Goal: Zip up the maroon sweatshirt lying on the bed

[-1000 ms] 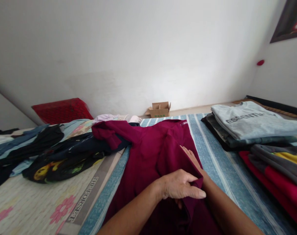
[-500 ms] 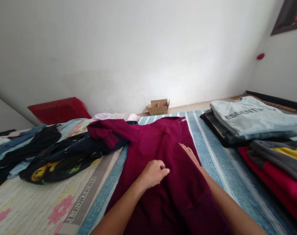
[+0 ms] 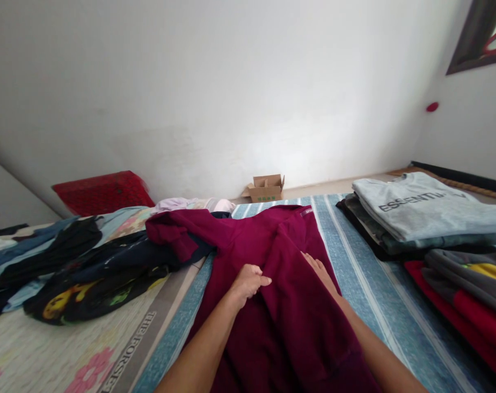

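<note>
A maroon sweatshirt (image 3: 239, 240) lies spread on the blue striped sheet, its collar end away from me. One sleeve stretches out to the left over dark clothes; the other is folded down across the body toward me. My left hand (image 3: 250, 281) is closed on the inner edge of the folded sleeve, with the thumb pointing right. Resting along that sleeve's outer side is my right hand (image 3: 320, 271), its fingers stretched forward and partly hidden by the cloth. The garment's near end runs out of view.
Folded clothes, topped by a light grey sweatshirt (image 3: 419, 204), form a stack at right. Nearer lies a grey, yellow and red pile (image 3: 468, 284). Loose dark clothes (image 3: 96, 284) cover the left side. Beyond the bed are a cardboard box (image 3: 268, 188) and a red object (image 3: 102, 191).
My left hand has shifted slightly left, onto the folded sleeve's inner edge. My right hand stays beside the sleeve. The view has tilted up a little.
</note>
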A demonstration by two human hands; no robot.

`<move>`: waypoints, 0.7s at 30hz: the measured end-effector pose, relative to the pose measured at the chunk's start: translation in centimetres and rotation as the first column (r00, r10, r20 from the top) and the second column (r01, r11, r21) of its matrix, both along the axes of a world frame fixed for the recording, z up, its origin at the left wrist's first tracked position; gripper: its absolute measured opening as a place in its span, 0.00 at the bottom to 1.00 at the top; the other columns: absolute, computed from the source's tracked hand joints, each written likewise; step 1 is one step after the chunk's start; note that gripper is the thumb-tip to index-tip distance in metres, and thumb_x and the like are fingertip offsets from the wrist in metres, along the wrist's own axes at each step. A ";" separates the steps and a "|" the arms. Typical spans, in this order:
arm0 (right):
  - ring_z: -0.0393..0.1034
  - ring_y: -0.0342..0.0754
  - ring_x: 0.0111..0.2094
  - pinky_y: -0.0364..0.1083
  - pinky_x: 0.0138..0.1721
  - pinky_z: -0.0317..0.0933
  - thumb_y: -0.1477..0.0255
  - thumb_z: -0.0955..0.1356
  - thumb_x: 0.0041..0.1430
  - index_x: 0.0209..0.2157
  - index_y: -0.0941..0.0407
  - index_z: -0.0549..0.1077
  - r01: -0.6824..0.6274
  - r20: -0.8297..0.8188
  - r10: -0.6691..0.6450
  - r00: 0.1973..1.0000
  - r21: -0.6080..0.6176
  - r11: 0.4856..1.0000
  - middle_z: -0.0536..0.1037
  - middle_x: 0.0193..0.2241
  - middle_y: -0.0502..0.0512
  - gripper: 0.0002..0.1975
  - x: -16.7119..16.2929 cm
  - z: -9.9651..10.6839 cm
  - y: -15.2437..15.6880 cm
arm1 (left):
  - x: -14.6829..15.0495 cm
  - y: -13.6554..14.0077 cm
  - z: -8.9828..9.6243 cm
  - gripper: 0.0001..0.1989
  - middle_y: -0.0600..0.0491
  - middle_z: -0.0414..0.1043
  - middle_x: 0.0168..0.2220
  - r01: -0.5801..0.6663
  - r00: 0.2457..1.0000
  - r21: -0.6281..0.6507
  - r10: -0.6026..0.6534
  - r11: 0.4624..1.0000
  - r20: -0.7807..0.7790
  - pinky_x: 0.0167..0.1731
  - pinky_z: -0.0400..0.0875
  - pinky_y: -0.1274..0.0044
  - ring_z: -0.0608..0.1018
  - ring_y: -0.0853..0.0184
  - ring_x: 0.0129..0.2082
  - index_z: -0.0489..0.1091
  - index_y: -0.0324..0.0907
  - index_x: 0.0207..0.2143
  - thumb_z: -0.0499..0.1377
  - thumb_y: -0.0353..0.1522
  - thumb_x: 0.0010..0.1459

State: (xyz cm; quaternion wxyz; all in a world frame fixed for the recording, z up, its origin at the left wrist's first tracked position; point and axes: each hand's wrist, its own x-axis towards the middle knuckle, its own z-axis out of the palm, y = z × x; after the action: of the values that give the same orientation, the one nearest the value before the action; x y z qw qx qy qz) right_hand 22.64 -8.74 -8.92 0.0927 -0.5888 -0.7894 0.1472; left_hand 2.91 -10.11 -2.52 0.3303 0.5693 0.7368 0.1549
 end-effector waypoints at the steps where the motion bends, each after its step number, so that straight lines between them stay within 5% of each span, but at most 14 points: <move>1: 0.41 0.51 0.64 0.53 0.62 0.40 0.78 0.52 0.60 0.64 0.58 0.49 -0.002 0.006 0.002 1.000 -0.013 1.000 0.48 0.64 0.53 0.29 0.0 0.1 0.0 | -0.3 0.2 0.1 0.09 0.63 0.53 0.10 0.011 1.000 -0.003 -0.011 1.000 -0.011 0.13 0.51 0.82 0.60 0.74 0.11 0.62 0.41 0.22 0.61 0.33 0.46; 5: 0.40 0.50 0.64 0.51 0.62 0.39 0.79 0.53 0.60 0.64 0.58 0.49 0.007 0.000 -0.007 1.000 -0.023 1.000 0.48 0.64 0.54 0.30 -0.2 0.1 0.2 | -0.6 2.4 0.7 0.07 0.57 0.63 0.13 0.063 0.995 0.072 -0.056 0.995 -0.084 0.17 0.58 0.80 0.67 0.71 0.15 0.65 0.39 0.21 0.59 0.32 0.47; 9: 0.44 0.51 0.63 0.53 0.61 0.44 0.80 0.53 0.59 0.63 0.55 0.50 0.007 0.032 -0.008 0.999 0.034 0.999 0.51 0.63 0.53 0.30 -0.4 -0.8 0.6 | 0.8 6.8 0.9 0.06 0.49 0.75 0.30 0.130 0.980 0.239 -0.089 0.962 -0.178 0.34 0.66 0.77 0.76 0.65 0.33 0.72 0.38 0.29 0.57 0.30 0.50; 15: 0.48 0.52 0.62 0.54 0.59 0.49 0.82 0.53 0.57 0.62 0.54 0.53 -0.027 0.120 0.011 0.993 0.129 0.991 0.54 0.62 0.53 0.31 -0.4 -1.6 0.8 | 3.4 14.4 0.2 0.20 0.47 0.73 0.48 0.237 0.952 0.338 -0.148 0.911 -0.269 0.49 0.63 0.74 0.72 0.62 0.49 0.70 0.41 0.49 0.53 0.24 0.54; 21: 0.49 0.53 0.61 0.55 0.58 0.51 0.81 0.53 0.57 0.62 0.53 0.55 -0.014 0.091 0.002 0.996 0.130 0.991 0.54 0.62 0.53 0.30 -0.6 -1.4 0.6 | 3.8 19.2 -0.4 0.11 0.51 0.73 0.45 0.473 0.870 0.267 -0.397 0.840 -0.292 0.49 0.66 0.72 0.73 0.65 0.46 0.72 0.42 0.43 0.57 0.27 0.57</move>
State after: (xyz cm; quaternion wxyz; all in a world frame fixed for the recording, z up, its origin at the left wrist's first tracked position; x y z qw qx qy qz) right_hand 22.02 -8.09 -10.28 0.0943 -0.5845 -0.8030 0.0686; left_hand 6.68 9.09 -2.92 0.1711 0.7832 0.5833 0.1308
